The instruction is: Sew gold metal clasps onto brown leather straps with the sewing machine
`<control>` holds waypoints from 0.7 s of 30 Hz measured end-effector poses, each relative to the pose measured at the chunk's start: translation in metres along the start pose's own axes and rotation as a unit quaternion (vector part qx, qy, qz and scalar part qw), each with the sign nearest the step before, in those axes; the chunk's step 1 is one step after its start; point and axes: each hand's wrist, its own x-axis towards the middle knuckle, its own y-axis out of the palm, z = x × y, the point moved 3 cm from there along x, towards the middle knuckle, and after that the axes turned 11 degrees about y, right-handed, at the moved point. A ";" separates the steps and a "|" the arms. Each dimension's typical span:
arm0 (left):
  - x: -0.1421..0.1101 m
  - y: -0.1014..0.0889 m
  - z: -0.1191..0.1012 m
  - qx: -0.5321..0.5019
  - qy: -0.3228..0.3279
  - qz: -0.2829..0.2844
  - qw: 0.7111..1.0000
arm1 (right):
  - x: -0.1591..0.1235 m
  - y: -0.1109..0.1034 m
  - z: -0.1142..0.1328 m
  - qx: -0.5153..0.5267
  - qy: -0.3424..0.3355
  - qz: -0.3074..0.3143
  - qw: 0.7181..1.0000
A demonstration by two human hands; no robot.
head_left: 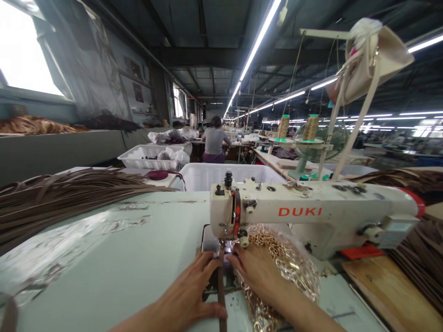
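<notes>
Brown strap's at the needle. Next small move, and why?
Probably draw the strap straight with the left hand before stitching: it runs from the needle down past that hand. The right hand sits by the presser foot, with the bag of chains beside it, so it's better placed to steady.

Along the bottom of the frame, the person shows only as a bare left forearm [138, 325] and right forearm [304, 313], each running in from the lower edge and narrowing to the wrist. Both end in bare hands. The left hand [187, 288], at lower centre, has a broad, smooth back and long, tapering fingers [204, 267]. The right hand [256, 272], just right of centre, has the same broad back and tapers towards its fingertips. The nails are too small to make out.
</notes>
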 end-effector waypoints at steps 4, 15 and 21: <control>0.004 -0.004 0.011 -0.040 -0.052 -0.058 0.996 | -0.004 0.005 -0.003 -0.008 0.012 -0.014 1.000; -0.002 0.038 0.026 0.166 0.132 -0.035 0.977 | 0.010 0.015 -0.019 0.044 -0.017 0.017 0.999; 0.001 0.070 0.045 0.320 0.182 -0.108 0.923 | 0.012 0.025 -0.021 0.087 -0.049 0.019 0.995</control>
